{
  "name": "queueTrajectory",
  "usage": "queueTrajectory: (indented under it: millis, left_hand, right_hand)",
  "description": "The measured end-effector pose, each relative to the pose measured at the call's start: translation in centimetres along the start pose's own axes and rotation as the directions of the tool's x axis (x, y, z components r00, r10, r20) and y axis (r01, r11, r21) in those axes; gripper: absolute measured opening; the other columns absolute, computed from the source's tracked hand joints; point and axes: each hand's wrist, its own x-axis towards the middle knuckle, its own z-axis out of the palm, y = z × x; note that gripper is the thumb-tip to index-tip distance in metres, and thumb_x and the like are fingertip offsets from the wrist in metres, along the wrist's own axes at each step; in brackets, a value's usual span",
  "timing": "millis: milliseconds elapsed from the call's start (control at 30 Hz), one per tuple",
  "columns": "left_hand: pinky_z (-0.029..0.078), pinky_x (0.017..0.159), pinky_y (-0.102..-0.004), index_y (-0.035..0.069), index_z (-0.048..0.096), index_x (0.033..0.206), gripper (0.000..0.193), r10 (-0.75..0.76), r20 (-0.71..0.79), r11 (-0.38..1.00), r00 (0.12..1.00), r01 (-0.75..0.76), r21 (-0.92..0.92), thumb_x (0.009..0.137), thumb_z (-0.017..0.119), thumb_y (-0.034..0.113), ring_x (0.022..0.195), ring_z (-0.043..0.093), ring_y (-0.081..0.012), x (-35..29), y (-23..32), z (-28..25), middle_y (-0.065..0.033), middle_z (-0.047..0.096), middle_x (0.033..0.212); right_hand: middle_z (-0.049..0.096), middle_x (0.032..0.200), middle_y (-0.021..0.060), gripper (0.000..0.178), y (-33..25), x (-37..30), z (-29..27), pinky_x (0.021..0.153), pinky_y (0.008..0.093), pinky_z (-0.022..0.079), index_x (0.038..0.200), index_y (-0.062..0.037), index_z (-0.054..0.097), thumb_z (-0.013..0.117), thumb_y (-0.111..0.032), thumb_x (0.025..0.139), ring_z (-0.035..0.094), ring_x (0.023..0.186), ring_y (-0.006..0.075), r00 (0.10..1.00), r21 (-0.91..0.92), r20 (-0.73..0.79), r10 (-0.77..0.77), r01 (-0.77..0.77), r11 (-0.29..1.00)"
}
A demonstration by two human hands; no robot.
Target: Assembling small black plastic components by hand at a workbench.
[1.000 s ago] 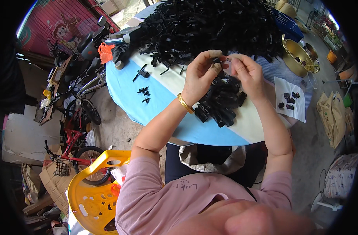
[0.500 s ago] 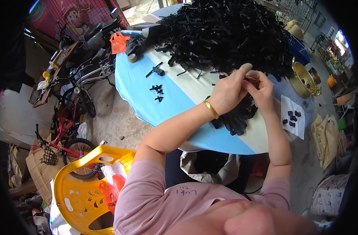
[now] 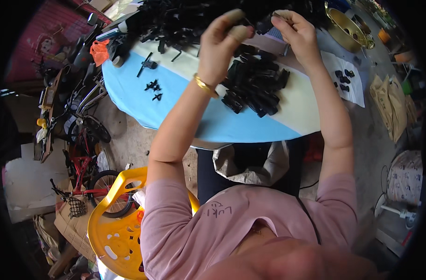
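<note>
Both my hands are raised at the front of a heap of black plastic pieces (image 3: 175, 28) on the table. My left hand (image 3: 222, 46), with a gold bangle at its wrist and pale covers on the thumb and a finger, has its fingers curled together. What lies in them is lost against the dark heap. Across a small gap, my right hand (image 3: 299, 35) is closed in a pinch, the thumb against a covered finger. Whatever it grips cannot be made out. Below the hands lies a pile of black tube-like pieces (image 3: 257, 86).
The round table wears a blue and cream cover (image 3: 175, 107). Small black parts (image 3: 153, 85) lie at its left, others on a white sheet (image 3: 355, 91) at right. A brass-coloured pan (image 3: 341, 25) stands at the far right. A yellow chair (image 3: 115, 233) and a red bicycle (image 3: 84, 172) stand left.
My hands, close together before, have moved up and apart toward the heap. The pile of black pieces beneath them is now uncovered. The whole view has shifted too.
</note>
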Motion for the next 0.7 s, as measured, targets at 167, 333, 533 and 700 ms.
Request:
queueTrajectory:
  millis: [167, 333, 533, 700]
  left_hand:
    - [0.048, 0.084, -0.031, -0.002, 0.052, 0.111, 0.03, -0.162, 0.174, 0.971, 0.971, 0.188, -0.149, 0.082, 0.058, 0.006, 0.092, 0.059, -0.0175, 0.3, 0.5, -2.0, -0.0095, 0.06, 0.099]
    - [0.052, 0.081, -0.0323, -0.003, 0.053, 0.101, 0.023, -0.218, 0.422, 0.869, 0.88, 0.372, -0.327, 0.082, 0.059, 0.008, 0.087, 0.062, -0.0259, -0.4, 0.1, -2.1, -0.0125, 0.059, 0.096]
    - [0.053, 0.077, -0.0306, -0.004, 0.053, 0.098, 0.022, -0.318, 0.479, 0.85, 0.818, 0.47, -0.238, 0.082, 0.06, 0.009, 0.083, 0.062, -0.023, -0.4, 0.3, -2.1, -0.0112, 0.058, 0.092]
    - [0.052, 0.076, -0.0314, -0.002, 0.053, 0.087, 0.013, -0.311, 0.337, 0.881, 0.889, 0.403, -0.249, 0.082, 0.06, 0.007, 0.082, 0.063, -0.0232, -0.4, 0.2, -1.7, -0.0112, 0.059, 0.083]
  right_hand:
    - [0.041, 0.061, -0.0092, 0.02, -0.1, -0.5, -0.7, 0.044, 0.0163, 0.021, 0.102, -0.0036, 0.059, 0.058, -0.014, 0.085, 0.029, 0.049, -0.0006, 0.987, 0.245, 0.142, 0.079, -0.113, 0.963]
    - [0.046, 0.067, -0.0085, 0.022, -2.0, -2.0, 0.9, 0.046, 0.0148, 0.024, 0.104, -0.0033, 0.057, 0.056, -0.016, 0.086, 0.032, 0.053, -0.0013, 0.949, 0.182, 0.289, 0.124, -0.182, 0.966]
    - [0.055, 0.079, -0.0037, 0.02, -1.9, -1.8, 1.3, 0.056, 0.0152, 0.037, 0.102, -0.002, 0.059, 0.057, -0.011, 0.085, 0.046, 0.064, 0.0021, 0.931, 0.187, 0.366, 0.007, -0.081, 0.979]
    - [0.055, 0.078, -0.0026, 0.02, -2.1, -2.0, 2.3, 0.054, 0.0141, 0.037, 0.104, -0.0016, 0.058, 0.055, -0.009, 0.086, 0.047, 0.064, 0.0017, 0.956, -0.017, 0.276, -0.099, 0.107, 0.994]
